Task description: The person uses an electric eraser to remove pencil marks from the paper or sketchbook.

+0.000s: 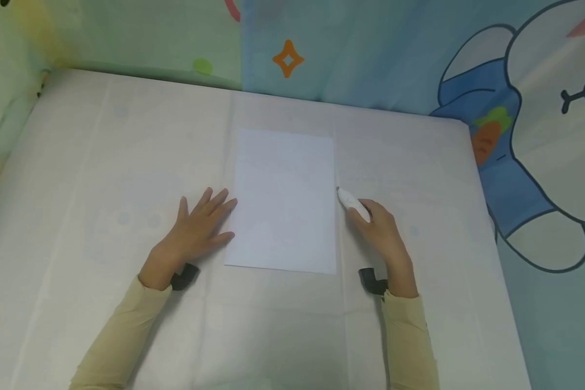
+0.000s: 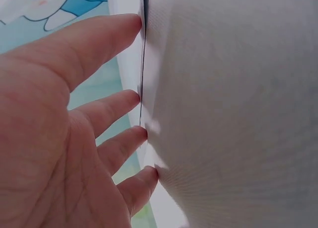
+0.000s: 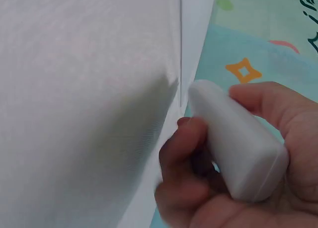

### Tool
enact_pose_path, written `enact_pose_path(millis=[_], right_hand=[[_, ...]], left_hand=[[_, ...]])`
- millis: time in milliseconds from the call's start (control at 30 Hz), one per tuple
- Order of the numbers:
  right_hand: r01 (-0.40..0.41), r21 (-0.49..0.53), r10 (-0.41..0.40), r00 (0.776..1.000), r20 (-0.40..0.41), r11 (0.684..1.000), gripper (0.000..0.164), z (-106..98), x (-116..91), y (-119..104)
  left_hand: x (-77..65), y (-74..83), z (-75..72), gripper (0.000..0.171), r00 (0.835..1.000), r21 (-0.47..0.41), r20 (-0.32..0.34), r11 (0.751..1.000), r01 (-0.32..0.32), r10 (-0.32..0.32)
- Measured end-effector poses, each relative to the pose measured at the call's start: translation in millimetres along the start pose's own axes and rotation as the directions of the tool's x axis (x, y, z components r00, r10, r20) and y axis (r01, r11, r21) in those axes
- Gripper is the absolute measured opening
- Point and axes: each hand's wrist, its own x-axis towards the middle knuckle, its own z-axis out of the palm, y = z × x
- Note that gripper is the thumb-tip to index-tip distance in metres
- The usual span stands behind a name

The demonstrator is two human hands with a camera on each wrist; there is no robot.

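Found 1 white sheet [image 1: 284, 200] lying flat on the white table [image 1: 273, 336], with long sides running away from the person, between the left hand [image 1: 190, 233] and the right hand [image 1: 382, 230]. Recorded the left hand as spread wide, back upward, digits nearly straight and well separated, with hold of nothing. Located its thumb and index fingertips at the sheet's left edge. Saw 4 of its digits in the left wrist view, reaching down to the surface, with palm raised off the table. Recorded the right hand as curled, with 1 white tool [image 1: 353, 205] gripped between thumb and fingers. Observed the tool as thick and tapered, slanting forward and leftward, with a small dark tip just beside the sheet's right edge. Unable to tell from these views about contact between tip and sheet. Noted long, faint creases in the table's covering. Noted tan sleeves [image 1: 411, 344] on both arms, plus 1 black block [image 1: 185, 277] at each wrist. Saw beyond the table a printed curtain [image 1: 361, 54] in green and blue, bearing 1 orange star [image 1: 279, 58] and, at right, 1 large white animal [image 1: 548, 130] in blue with a carrot [image 1: 486, 142].
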Motion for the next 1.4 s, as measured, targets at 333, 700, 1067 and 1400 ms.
enact_pose_path(millis=[333,700,1067,1400], right_hand=[[0.079,0.27,-0.037,0.987,-0.158,0.96,0.047,2,1,0],[0.082,0.579,0.008,0.988,-0.151,0.811,0.007,-2,-4,-3],[0.056,0.368,-0.008,0.991,-0.131,0.928,0.042,4,4,-15],[0.01,0.344,0.063,0.978,-0.2,0.939,0.042,12,10,-29]], left_hand=[[0.1,0.4,-1.1,0.068,1.0,0.009,0.006,1.0,0.012,-0.012],[-1.4,-1.1,0.9,0.067,1.0,0.011,-0.006,1.0,0.001,-0.001],[-1.3,-2.5,1.1,0.065,1.0,0.018,-0.011,1.0,-0.013,0.013],[-1.4,-4.2,-0.3,0.061,1.0,0.025,0.008,1.0,-0.008,0.008]])
